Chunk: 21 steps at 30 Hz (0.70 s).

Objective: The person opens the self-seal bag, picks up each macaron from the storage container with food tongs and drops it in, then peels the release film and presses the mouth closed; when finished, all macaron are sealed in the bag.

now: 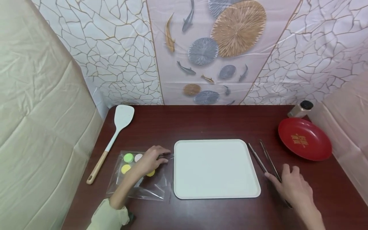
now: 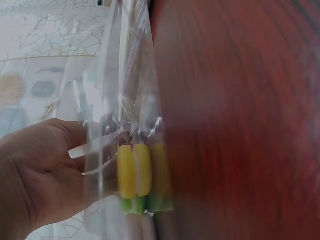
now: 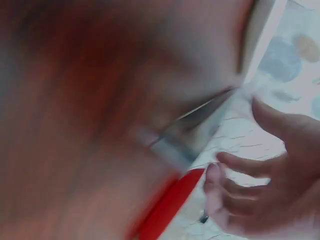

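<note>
A clear plastic bag (image 1: 155, 191) with several macarons lies on the left of the table; a green macaron (image 1: 128, 157) and a yellow macaron (image 1: 126, 168) show plainly. My left hand (image 1: 148, 161) reaches across it, thumb and fingers spread apart near the bag's right edge. Through the film, a yellow macaron (image 2: 134, 171) shows beside that hand in the left wrist view. At the right, my right hand (image 1: 297, 185) hovers over metal tongs (image 1: 258, 158), whose arms are spread. Its fingers are loosely bent and hold nothing; whether the thumb touches the tongs is unclear.
A white tray (image 1: 215, 169) lies between the hands. Behind the right hand are a red plate (image 1: 313, 143) and a black-lidded jar (image 1: 300, 109). A white spatula (image 1: 123, 116) with a wooden handle lies at the far left. Fabric walls border the table.
</note>
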{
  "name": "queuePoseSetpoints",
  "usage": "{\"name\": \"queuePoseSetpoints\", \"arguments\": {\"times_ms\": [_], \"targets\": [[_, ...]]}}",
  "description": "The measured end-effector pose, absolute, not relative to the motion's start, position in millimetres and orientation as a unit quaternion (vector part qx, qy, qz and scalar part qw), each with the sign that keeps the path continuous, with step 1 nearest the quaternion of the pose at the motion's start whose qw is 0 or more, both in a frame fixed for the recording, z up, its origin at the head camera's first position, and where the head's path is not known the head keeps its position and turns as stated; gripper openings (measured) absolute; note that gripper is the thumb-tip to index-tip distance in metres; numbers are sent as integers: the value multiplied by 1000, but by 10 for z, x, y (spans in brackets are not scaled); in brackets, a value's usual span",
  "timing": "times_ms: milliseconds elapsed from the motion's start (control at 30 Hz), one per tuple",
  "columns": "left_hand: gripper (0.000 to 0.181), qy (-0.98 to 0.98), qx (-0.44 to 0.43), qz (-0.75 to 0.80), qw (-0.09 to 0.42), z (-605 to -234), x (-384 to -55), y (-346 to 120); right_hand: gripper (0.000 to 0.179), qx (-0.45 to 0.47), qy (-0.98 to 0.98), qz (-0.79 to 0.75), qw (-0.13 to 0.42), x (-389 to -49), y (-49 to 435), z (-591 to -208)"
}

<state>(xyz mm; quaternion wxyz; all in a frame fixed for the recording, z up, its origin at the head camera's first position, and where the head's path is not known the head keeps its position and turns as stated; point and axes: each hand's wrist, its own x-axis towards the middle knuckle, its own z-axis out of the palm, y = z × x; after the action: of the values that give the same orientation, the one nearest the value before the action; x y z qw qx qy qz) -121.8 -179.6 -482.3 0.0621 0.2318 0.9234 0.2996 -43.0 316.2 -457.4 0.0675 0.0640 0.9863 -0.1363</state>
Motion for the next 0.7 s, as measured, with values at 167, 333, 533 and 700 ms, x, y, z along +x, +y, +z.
{"name": "queuePoseSetpoints", "arguments": {"times_ms": [167, 333, 533, 700], "targets": [[8, 915, 246, 318, 35, -5000, -1251, -1811, 15, -105, 937, -324, -73, -348, 2417, -4556], [10, 902, 243, 357, -9, -5255, -1315, -1850, 13, -259, 794, -525, 164, -142, 1511, -4622], [11, 896, 226, 382, 3, -5248, -1316, -1868, 36, -248, 638, -608, 402, 135, 809, -4805], [8, 889, 229, 397, -7, -5394, -1335, -1916, 55, -199, 541, -656, 487, 220, 504, -4965]]}}
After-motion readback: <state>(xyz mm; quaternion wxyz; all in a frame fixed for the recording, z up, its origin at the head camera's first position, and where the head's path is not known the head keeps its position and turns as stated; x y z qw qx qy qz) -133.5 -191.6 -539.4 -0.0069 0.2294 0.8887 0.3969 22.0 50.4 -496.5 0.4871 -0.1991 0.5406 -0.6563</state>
